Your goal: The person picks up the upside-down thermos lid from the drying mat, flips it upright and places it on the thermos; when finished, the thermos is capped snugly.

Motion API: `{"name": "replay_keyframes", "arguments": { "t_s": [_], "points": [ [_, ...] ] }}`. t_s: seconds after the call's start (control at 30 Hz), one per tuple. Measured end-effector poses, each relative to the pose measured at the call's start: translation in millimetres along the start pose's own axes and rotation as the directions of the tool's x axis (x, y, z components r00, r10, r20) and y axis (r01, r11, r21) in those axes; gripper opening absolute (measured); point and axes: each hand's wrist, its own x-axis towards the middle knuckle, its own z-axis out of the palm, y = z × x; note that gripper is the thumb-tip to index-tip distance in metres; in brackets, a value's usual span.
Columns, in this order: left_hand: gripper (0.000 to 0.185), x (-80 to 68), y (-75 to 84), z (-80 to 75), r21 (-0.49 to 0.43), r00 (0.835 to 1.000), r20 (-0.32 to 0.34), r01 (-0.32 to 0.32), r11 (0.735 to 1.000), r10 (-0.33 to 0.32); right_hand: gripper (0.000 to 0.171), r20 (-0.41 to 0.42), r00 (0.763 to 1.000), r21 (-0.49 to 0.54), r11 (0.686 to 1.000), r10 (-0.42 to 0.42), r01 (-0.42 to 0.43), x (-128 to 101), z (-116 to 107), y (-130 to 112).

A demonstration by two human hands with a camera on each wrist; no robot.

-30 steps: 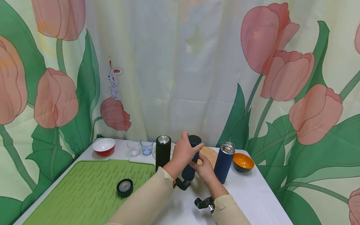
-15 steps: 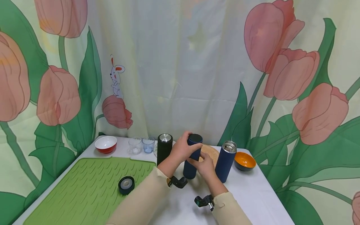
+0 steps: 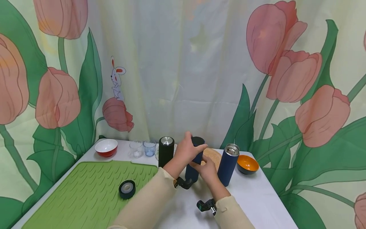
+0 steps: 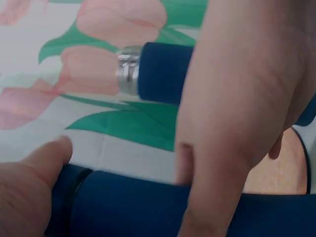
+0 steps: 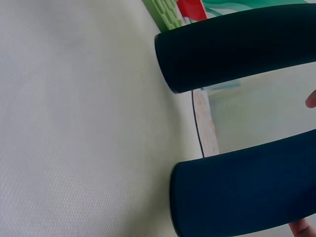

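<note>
A dark blue thermos with a dark-topped lid stands upright on the table between both hands. My left hand grips the lid from the left; in the left wrist view, its thumb lies along the lid's side. Lower down, my right hand holds the blue body, thumb in front. Right of that hand is a second blue thermos without a lid, its steel neck bare. A black thermos with a steel-topped lid stands to the left, near the left wrist.
A black lid lies on the green mat at left. Behind it are a red bowl and two small glasses. A round wooden board sits behind the thermos; an orange bowl is at right.
Both hands stay on the same thermos. My left hand and wrist turn slightly back and forth at the lid. The right hand barely moves, and the view shifts a little.
</note>
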Motion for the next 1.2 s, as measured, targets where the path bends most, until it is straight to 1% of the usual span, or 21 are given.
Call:
{"name": "replay_keyframes", "arguments": {
  "t_s": [0.1,0.17,0.23,0.3,0.37,0.43,0.5,0.57,0.63,0.7,0.77,0.8,0.87,0.93,0.97,1.0,1.07,1.13,1.2],
  "points": [
    [0.074,1.7,-5.3,-10.5,-0.066,0.994,0.094,-0.045,0.997,0.051,0.064,-0.012,1.000,-0.002,1.000,0.001,-0.001,2,1,0],
    [0.069,1.6,-6.8,-15.2,-0.118,0.988,0.141,-0.039,0.992,0.056,0.063,-0.017,1.000,-0.007,1.000,0.008,-0.008,2,2,0],
    [0.071,1.2,-6.0,-16.4,-0.134,0.986,0.157,-0.032,0.990,0.053,0.062,-0.012,1.000,-0.008,1.000,0.007,-0.007,2,2,-1],
    [0.081,0.1,-2.8,-14.2,-0.125,0.990,0.136,-0.014,0.992,0.031,0.065,-0.004,1.000,-0.004,1.000,0.017,-0.017,2,2,-1],
    [0.093,-1.8,1.6,-9.3,-0.088,0.996,0.087,0.010,0.996,-0.002,0.068,0.006,1.000,0.009,1.000,0.021,-0.021,2,1,-1],
    [0.102,-4.2,5.8,-3.5,-0.054,0.999,0.030,0.040,0.998,-0.039,0.068,0.015,0.999,0.021,0.999,0.029,-0.029,1,1,-1],
    [0.101,-6.0,8.7,1.1,-0.031,0.998,-0.018,0.059,0.998,-0.059,0.068,0.021,0.999,0.024,0.999,0.027,-0.027,1,1,-1],
    [0.096,-7.0,9.7,3.1,-0.005,0.997,-0.050,0.053,0.999,-0.053,0.068,0.022,0.999,0.021,0.999,0.023,-0.024,0,0,-1],
    [0.091,-7.0,8.6,1.8,0.004,0.998,-0.047,0.030,1.000,-0.030,0.067,0.017,1.000,0.018,1.000,0.025,-0.025,-1,0,-2],
    [0.086,-5.9,5.5,-2.5,-0.015,1.000,-0.008,0.001,1.000,-0.002,0.068,0.009,1.000,0.013,1.000,0.029,-0.029,-1,0,-3],
    [0.080,-4.3,1.1,-9.2,-0.072,0.998,0.063,-0.021,0.997,0.026,0.069,0.006,1.000,0.010,1.000,0.028,-0.028,-1,0,-3],
    [0.076,-3.6,-1.1,-13.0,-0.116,0.994,0.107,-0.023,0.993,0.036,0.069,0.001,1.000,0.008,1.000,0.027,-0.027,0,0,-4],
    [0.071,-1.0,-5.3,-20.3,-0.195,0.980,0.187,-0.027,0.980,0.064,0.069,-0.002,1.000,0.002,1.000,0.018,-0.018,0,0,-4],
    [0.071,1.3,-7.7,-25.4,-0.248,0.967,0.238,-0.024,0.968,0.085,0.069,-0.006,1.000,0.001,1.000,0.013,-0.013,1,0,-5],
    [0.072,1.9,-8.2,-26.7,-0.265,0.964,0.250,-0.021,0.964,0.089,0.068,-0.007,1.000,0.001,1.000,0.010,-0.010,1,0,-5],
    [0.075,1.7,-8.1,-27.0,-0.260,0.966,0.248,-0.012,0.965,0.079,0.068,-0.006,1.000,0.002,1.000,0.011,-0.011,1,1,-5],
    [0.085,0.0,-6.4,-24.5,-0.232,0.977,0.212,0.011,0.973,0.040,0.067,-0.002,1.000,0.005,1.000,0.020,-0.020,1,1,-4],
    [0.097,-2.7,-3.5,-18.9,-0.193,0.988,0.152,0.042,0.980,-0.012,0.068,0.006,1.000,0.011,1.000,0.028,-0.029,0,2,-2],
    [0.104,-5.0,-0.2,-12.1,-0.160,0.994,0.089,0.070,0.985,-0.056,0.068,0.012,0.999,0.017,0.999,0.030,-0.030,-1,2,-1]
  ]
}}
